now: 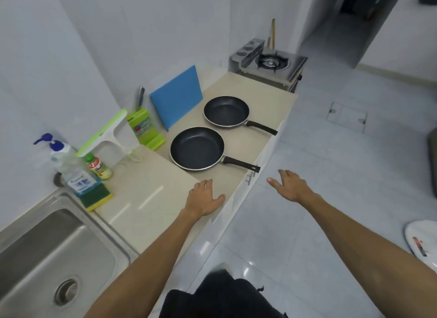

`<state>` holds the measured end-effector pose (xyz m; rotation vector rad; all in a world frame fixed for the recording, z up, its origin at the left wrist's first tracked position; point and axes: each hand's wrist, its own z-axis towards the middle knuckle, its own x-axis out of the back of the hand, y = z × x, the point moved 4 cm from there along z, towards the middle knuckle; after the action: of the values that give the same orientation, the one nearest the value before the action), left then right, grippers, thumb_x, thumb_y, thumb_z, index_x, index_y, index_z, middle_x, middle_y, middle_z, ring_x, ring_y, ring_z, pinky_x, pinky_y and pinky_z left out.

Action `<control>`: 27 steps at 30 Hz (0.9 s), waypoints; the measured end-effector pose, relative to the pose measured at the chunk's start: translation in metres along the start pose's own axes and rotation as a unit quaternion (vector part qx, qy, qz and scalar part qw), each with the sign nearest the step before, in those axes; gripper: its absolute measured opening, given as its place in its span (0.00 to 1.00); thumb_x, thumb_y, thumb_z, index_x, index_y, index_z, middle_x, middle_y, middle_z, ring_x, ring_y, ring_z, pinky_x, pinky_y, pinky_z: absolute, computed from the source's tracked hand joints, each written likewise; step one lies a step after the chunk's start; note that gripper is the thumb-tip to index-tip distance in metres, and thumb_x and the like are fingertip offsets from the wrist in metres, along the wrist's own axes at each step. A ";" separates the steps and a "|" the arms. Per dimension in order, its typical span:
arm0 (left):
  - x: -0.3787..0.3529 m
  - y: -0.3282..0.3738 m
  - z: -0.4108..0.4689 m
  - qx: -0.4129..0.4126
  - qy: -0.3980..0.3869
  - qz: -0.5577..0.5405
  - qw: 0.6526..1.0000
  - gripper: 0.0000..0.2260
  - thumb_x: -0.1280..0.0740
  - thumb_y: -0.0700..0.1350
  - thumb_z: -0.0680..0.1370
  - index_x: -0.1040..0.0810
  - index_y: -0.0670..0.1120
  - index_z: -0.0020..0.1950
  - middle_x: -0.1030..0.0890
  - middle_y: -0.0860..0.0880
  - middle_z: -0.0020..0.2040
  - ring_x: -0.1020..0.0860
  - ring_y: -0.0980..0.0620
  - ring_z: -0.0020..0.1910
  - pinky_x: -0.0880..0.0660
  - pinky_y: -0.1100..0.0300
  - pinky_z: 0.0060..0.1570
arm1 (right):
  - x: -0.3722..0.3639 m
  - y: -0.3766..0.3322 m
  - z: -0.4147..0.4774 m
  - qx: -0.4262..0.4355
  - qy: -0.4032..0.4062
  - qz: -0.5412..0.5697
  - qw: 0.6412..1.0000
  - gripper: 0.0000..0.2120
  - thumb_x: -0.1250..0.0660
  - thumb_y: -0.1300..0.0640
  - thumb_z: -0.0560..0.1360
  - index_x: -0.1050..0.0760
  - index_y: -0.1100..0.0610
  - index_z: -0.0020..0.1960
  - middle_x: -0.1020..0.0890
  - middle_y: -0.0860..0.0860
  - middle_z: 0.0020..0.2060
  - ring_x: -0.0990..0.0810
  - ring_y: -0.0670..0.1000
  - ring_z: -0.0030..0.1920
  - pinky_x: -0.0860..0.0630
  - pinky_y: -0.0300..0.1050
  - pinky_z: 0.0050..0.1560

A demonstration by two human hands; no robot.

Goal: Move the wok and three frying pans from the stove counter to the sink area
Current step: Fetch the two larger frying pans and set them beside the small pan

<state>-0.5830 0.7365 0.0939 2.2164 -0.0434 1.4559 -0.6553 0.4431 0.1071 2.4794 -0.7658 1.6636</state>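
Two black frying pans lie on the lowered beige counter. The near pan (196, 148) has its handle pointing right, past the counter's edge. The far pan (226, 111) sits behind it, handle also to the right. My left hand (205, 197) hovers open over the counter just in front of the near pan. Off the counter's edge, my right hand (289, 184) is open, a little below the near pan's handle tip. Neither hand touches a pan. The steel sink (35, 244) is at the lower left. No wok shows in view.
A gas stove (272, 63) stands at the counter's far end. A blue cutting board (176, 97) leans on the wall beside a green knife block (143, 128). Soap bottle (71, 166), small bottle and sponge (97, 197) stand by the sink. Tiled floor lies to the right.
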 end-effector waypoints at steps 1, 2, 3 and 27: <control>-0.003 0.010 0.011 0.005 0.000 -0.001 1.000 0.36 0.38 0.61 0.79 0.39 0.41 0.80 0.33 0.41 0.78 0.35 0.40 0.75 0.35 0.46 0.71 | 0.005 0.010 0.013 0.004 -0.004 -0.003 1.000 0.38 0.49 0.33 0.82 0.44 0.59 0.82 0.39 0.60 0.82 0.40 0.62 0.80 0.39 0.63 0.77; -0.004 0.020 0.023 0.009 0.001 0.000 1.000 0.36 0.38 0.61 0.79 0.39 0.41 0.80 0.34 0.41 0.78 0.35 0.40 0.75 0.35 0.46 0.71 | 0.012 0.019 0.028 0.005 -0.006 -0.007 1.000 0.38 0.49 0.33 0.82 0.44 0.59 0.82 0.39 0.60 0.82 0.40 0.62 0.80 0.40 0.63 0.77; -0.003 0.028 0.037 0.014 0.004 -0.001 1.000 0.36 0.38 0.61 0.79 0.39 0.41 0.80 0.34 0.41 0.78 0.35 0.40 0.75 0.35 0.46 0.71 | 0.019 0.027 0.042 0.004 -0.006 -0.010 1.000 0.39 0.49 0.33 0.82 0.44 0.59 0.82 0.39 0.60 0.82 0.40 0.62 0.80 0.40 0.63 0.77; -0.043 0.102 0.234 0.231 0.002 -0.124 0.965 0.40 0.35 0.60 0.76 0.46 0.44 0.82 0.40 0.44 0.81 0.38 0.41 0.77 0.35 0.43 0.73 | 0.095 0.051 0.339 0.184 -0.114 -0.145 0.966 0.40 0.37 0.37 0.80 0.43 0.60 0.81 0.37 0.62 0.80 0.39 0.62 0.79 0.37 0.58 0.75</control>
<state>-0.4303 0.5406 0.0209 2.4646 0.6118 1.4351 -0.3607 0.2565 0.0382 2.8909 -0.0919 1.5476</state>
